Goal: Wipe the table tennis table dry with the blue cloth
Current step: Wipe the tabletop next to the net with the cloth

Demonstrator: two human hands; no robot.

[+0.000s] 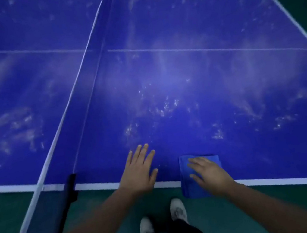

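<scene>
At the table's near edge the right hand presses flat, fingers spread, on the folded blue cloth overhanging it, the left hand lying spread beside, so wiping seems barely begun and should sweep outward over the wet streaks.

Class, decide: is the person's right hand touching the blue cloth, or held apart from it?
Touching. The head view shows the right hand lying on the blue cloth, its fingers spread straight across the top.
</scene>
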